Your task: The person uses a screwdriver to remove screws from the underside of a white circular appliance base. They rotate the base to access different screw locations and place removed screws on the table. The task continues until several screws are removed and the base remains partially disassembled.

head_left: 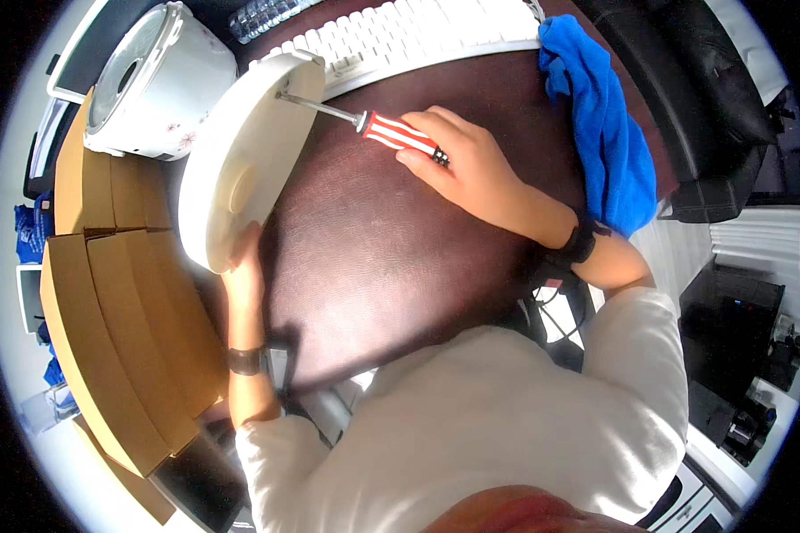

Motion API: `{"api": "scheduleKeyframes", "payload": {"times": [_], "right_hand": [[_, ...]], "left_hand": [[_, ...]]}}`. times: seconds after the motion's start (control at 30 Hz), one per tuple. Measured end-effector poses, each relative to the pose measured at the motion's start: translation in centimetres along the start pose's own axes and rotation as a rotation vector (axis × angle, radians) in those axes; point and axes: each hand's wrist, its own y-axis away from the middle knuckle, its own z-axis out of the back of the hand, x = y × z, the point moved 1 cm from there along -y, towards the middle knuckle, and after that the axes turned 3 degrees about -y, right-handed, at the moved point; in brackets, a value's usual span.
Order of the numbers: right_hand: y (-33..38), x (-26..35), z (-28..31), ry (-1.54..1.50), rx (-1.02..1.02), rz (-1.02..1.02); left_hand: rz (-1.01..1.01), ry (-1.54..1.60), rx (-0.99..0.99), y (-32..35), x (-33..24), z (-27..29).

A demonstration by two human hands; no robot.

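My right hand [462, 160] grips a screwdriver [396, 131] by its red and white striped handle. The metal shaft points left, and its tip meets the inner side of a white round lid [227, 169] near the upper rim. That lid stands tilted on its edge, with a shallow round bump inside. At its lower edge my left hand [245, 258] holds it, the fingers mostly hidden behind the lid. Just behind the lid is a white rice cooker body [156, 93] with small flower prints. A screw under the tip is too small to make out.
A white keyboard [418, 40] lies along the far edge of the dark brown desk [391, 258]. A blue cloth [609, 133] hangs at the right edge, near a black leather chair [684, 80]. Cardboard boxes [133, 329] line the left side. A clear plastic bottle [267, 16] lies at the back.
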Motion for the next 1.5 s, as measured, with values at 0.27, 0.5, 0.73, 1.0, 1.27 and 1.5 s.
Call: {"api": "scheduleKeyframes", "payload": {"times": [0.27,0.5,0.73,1.0,1.27,1.5], "right_hand": [[0.1,-1.3,1.3,-1.398,0.105,-0.849],[-0.6,0.9,2.4,-1.183,0.412,-0.745],[-0.7,0.4,2.4,-1.116,0.344,-0.715],[-0.1,1.1,2.7,-1.185,0.283,-0.737],[-0.8,0.9,3.4,-0.865,0.319,-0.760],[-1.0,0.8,1.6,0.205,0.113,0.036]], "left_hand": [[0.094,0.225,0.035,0.0,-0.1,-0.9],[0.218,0.256,0.061,0.9,-1.0,-1.0],[0.212,0.426,0.075,1.2,-1.8,-1.1],[0.198,0.433,0.103,1.4,-1.9,-0.7],[0.208,0.334,0.171,1.5,-1.9,-0.5],[0.202,0.393,0.139,1.6,-2.6,-0.6]]}}
